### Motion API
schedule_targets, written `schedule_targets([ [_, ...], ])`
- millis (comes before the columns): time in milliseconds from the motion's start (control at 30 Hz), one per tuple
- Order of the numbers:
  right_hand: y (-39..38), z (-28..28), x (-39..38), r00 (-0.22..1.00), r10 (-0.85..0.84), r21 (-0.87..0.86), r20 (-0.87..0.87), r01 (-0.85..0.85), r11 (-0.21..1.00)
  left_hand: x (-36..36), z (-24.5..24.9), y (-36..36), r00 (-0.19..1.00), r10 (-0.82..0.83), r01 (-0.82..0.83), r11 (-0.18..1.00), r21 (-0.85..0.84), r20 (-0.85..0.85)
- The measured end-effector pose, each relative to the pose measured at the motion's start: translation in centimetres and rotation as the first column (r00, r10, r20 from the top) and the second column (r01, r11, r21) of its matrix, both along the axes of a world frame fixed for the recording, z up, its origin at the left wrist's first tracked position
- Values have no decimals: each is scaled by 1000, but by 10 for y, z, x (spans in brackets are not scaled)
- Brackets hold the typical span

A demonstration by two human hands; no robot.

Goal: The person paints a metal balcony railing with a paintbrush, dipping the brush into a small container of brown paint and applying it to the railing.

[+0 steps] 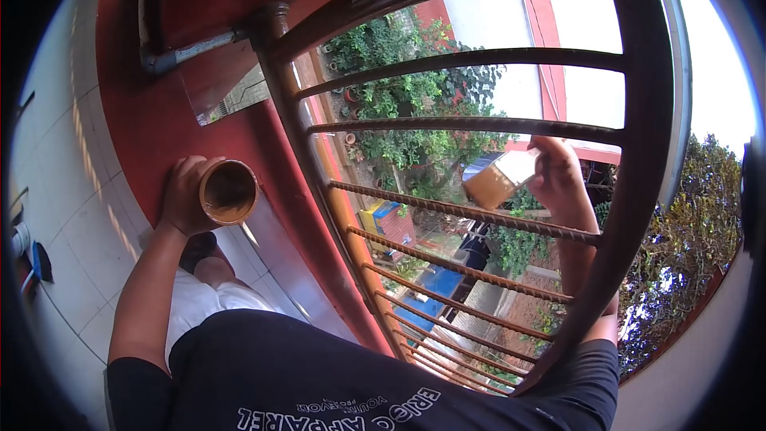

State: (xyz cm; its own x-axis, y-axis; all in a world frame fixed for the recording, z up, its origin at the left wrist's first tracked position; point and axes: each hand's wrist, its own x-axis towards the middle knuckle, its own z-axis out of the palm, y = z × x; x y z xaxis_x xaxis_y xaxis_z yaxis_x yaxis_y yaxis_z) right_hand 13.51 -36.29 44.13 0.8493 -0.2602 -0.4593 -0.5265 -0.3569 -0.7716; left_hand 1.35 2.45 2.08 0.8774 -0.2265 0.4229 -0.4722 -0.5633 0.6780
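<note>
At the left, my left hand (185, 195) is wrapped round a round brown container (228, 191), whose open mouth faces the camera and shows a dark inside. My right hand (557, 175) is on the far side of the metal railing (459, 124), with the arm passing behind its bars. Its fingers are closed on a flat, wide tool (501, 178), brownish at the lower part and pale on top, perhaps a brush. The tool is seen between two bars, just above a ribbed one.
A red ledge (132, 124) and a grey pipe (199, 49) lie at the left, above a tiled floor (68, 223). Beyond the bars are green plants (383, 72), pots, a blue surface (435, 291) and a brick-coloured yard far below.
</note>
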Motion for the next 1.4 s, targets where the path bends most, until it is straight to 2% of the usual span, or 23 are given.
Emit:
schedule_targets([
  [33,5,2,-2,997,-14,34,72,11,999,0,3,0,1000,-2,2,1000,-1,-12],
  [133,29,-10,-4,968,-171,-58,-181,163,985,0,3,-5,1000,-11,11,1000,-8,1],
  [167,13,-19,-3,963,-132,-66,-235,119,991,1,2,-3,1000,-4,4,1000,-6,17],
  [267,-2,-37,-9,991,-72,-47,-112,67,997,2,14,-2,1000,3,-3,999,-42,15],
  [300,-1,-44,-14,992,-23,53,-123,30,998,1,14,-2,1000,6,-5,999,-49,17],
  [400,-8,-46,-23,964,214,146,-157,-192,970,3,14,-3,1000,0,2,998,-67,30],
  [467,-27,-29,-14,976,217,293,-35,-198,935,3,15,-3,999,-1,4,997,-74,34],
  [500,-22,-25,-13,989,130,288,77,-147,946,2,14,-2,999,4,-1,997,-74,36],
  [533,-26,-22,-9,977,210,303,18,-206,930,2,13,-2,999,7,-4,997,-75,38],
  [600,-24,-38,-15,997,70,350,-37,-52,935,2,12,-3,999,6,-3,997,-76,43],
  [633,-33,-49,-16,992,-55,283,-116,86,955,2,11,-3,999,8,-5,997,-74,44],
  [667,-40,-53,-15,971,6,309,-238,70,949,2,11,-3,999,12,-8,997,-73,45],
  [733,-33,-64,-22,980,110,138,-164,-88,987,2,11,-3,999,19,-17,997,-70,31],
  [867,-10,-49,-30,961,210,122,-181,-190,974,1,5,-4,999,30,-29,998,-60,14],
  [933,-39,-35,-12,905,404,333,-134,-343,878,1,8,-3,999,28,-27,999,-45,21],
  [1000,-42,-21,0,932,363,406,-16,-325,854,0,9,-2,999,31,-30,999,-36,20],
  [1033,-37,-25,0,971,233,277,51,-238,931,1,9,-2,999,32,-31,999,-37,19],
  [1133,-15,-46,-13,988,-104,353,-112,137,926,1,11,-3,999,24,-23,1000,-20,22],
  [1167,-34,-53,-15,967,-89,369,-238,174,913,1,12,-2,999,24,-24,1000,-8,25],
  [1200,-32,-58,-18,954,-78,226,-289,148,963,2,12,-2,999,23,-22,1000,-16,30],
  [1267,-38,-61,-23,966,-101,30,-236,111,993,1,12,-2,999,26,-24,999,-33,37],
  [1367,-13,-64,-25,954,-279,171,-112,295,940,1,14,-2,999,25,-23,999,-47,37],
  [1400,-4,-62,-26,960,-228,140,-160,250,958,1,13,-3,999,27,-26,999,-47,34],
])
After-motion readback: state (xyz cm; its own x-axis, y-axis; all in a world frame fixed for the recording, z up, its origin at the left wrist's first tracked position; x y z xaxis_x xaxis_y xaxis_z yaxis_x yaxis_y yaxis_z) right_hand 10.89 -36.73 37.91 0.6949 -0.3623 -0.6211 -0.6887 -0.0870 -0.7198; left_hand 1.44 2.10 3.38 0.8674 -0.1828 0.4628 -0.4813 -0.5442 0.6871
